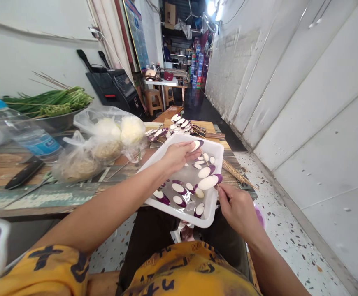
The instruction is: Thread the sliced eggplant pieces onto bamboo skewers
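My right hand [238, 205] pinches the lower end of a thin skewer [205, 158] over the right side of a white plastic basin. Two oval eggplant slices [208, 182], white with purple skin, are threaded on it. Between its fingers, my left hand [179, 156] holds another eggplant slice [196, 145] close to the skewer's upper end; whether the tip touches it I cannot tell. The basin [218, 154] tilts towards my lap at the table's edge, with several cut slices in water inside. Behind it lies a pile of skewered eggplant [180, 123].
Bare skewers [239, 174] lie right of the basin. Leftward on the wooden table are bagged vegetables [105, 139], a black-handled knife [24, 172], a water bottle [40, 142] and a bowl of greens [58, 117]. A white wall [305, 102] runs along the right.
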### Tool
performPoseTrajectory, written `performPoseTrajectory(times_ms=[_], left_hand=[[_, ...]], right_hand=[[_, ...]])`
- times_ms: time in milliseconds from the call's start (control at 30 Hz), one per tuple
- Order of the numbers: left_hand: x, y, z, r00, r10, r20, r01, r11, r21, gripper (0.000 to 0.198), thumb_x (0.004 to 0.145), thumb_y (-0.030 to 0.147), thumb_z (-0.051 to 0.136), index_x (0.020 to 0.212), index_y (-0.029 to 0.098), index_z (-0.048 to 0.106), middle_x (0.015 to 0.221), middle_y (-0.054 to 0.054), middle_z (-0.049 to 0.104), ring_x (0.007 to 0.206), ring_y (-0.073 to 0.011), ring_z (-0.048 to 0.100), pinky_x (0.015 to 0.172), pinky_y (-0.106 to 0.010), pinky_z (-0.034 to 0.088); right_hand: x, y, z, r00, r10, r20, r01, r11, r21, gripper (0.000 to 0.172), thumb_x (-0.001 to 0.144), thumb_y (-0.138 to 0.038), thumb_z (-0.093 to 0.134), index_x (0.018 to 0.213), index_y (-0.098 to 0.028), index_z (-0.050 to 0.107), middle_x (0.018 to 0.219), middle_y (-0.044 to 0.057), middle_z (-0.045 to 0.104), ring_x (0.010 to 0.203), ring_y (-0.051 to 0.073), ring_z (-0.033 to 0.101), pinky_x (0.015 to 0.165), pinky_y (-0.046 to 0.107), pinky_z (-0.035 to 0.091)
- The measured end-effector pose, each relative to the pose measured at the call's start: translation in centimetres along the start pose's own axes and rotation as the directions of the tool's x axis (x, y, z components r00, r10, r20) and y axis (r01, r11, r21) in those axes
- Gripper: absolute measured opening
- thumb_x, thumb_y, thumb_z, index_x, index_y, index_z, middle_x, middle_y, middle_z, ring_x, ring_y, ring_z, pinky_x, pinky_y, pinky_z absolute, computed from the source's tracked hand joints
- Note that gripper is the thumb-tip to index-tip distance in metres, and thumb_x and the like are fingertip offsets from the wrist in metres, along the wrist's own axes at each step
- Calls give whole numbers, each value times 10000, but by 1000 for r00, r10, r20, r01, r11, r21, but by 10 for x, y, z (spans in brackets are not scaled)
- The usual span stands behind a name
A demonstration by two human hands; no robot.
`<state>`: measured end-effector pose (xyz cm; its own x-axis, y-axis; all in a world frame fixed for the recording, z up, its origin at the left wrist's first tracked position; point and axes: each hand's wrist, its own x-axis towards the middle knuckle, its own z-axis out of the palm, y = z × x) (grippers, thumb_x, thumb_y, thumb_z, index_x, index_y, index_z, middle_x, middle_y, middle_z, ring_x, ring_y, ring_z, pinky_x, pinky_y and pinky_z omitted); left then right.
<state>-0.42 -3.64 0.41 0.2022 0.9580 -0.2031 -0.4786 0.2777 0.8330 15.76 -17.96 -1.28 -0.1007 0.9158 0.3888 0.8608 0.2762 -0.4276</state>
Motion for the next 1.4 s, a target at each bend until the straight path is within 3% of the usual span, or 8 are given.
performPoseTrajectory(times_ms=[700, 900, 1233, 1400], left_hand=[[-3, -1, 1, 999, 41, 27, -43, 998, 54, 80, 751, 68, 661, 826, 79, 688, 775, -96, 704, 721, -156, 681, 841, -328, 545], [0, -4, 0, 997, 72, 37, -73, 996, 42, 126, 739, 74, 664, 859, 86, 702, 850, -94, 711, 767, -163, 679, 817, -322, 539], [6, -8, -4, 997, 76, 19, -78, 989, 128, 240, 657, 143, 749, 892, 112, 711, 853, -74, 710, 718, -139, 652, 768, -292, 516], [4, -1, 0, 996, 54, 70, -61, 993, 98, 184, 736, 209, 685, 892, 112, 691, 833, -68, 694, 697, -121, 633, 716, -261, 506]], right_hand=[[26, 0, 13, 1000, 10, -13, -11, 995, -102, 307, 885, -232, 373, 699, -164, 607, 584, 47, 621, 507, 150, 526, 530, 260, 295], [44, 3, 21, 996, -2, -93, -10, 991, -130, 316, 884, -242, 374, 689, -170, 612, 580, 44, 616, 526, 153, 527, 532, 258, 285], [50, 11, 30, 987, -34, -155, 18, 994, -107, 311, 879, -255, 393, 784, -165, 675, 646, 61, 672, 574, 172, 576, 539, 254, 319], [52, 14, 28, 982, -32, -188, 30, 999, -13, 308, 883, -268, 410, 811, -164, 691, 649, 50, 675, 570, 166, 579, 550, 255, 348]])
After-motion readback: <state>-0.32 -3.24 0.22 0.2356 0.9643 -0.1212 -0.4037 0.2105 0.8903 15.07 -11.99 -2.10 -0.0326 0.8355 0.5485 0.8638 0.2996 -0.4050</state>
